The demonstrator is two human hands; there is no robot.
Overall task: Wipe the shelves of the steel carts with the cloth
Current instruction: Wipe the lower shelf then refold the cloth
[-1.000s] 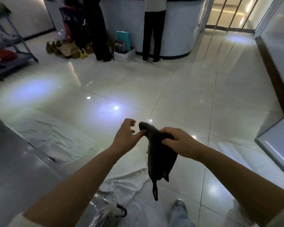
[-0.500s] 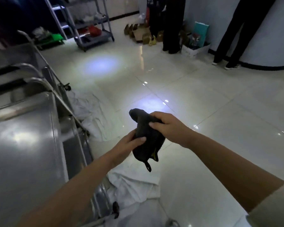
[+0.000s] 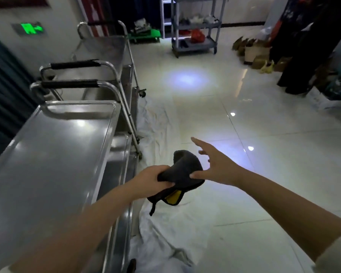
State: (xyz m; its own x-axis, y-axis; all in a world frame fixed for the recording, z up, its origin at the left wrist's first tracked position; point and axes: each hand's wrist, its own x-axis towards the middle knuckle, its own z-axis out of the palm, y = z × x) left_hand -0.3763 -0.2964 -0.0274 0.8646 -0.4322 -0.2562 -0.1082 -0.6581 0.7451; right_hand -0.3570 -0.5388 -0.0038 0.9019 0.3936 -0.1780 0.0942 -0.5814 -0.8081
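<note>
A dark grey cloth (image 3: 184,170) with a yellow label hangs bunched in the air just right of the nearest steel cart (image 3: 47,154). My left hand (image 3: 154,181) grips its lower left part. My right hand (image 3: 215,163) is spread wide, fingers apart, with only the thumb touching the cloth's right side. The cart's flat top shelf shines at the lower left, and a lower shelf (image 3: 117,174) shows beneath its right edge. Two more steel carts (image 3: 104,50) with black-padded handles stand in a row behind it.
A white sheet (image 3: 165,223) lies crumpled on the glossy tiled floor beside the carts. A grey shelf trolley (image 3: 194,44) with items stands at the back. Bags and shoes (image 3: 256,56) and a dark-clothed person (image 3: 307,46) are at the far right.
My view has swung left toward the carts. The cloth passed from my right hand's grip into my left hand, and my right hand has opened its fingers.
</note>
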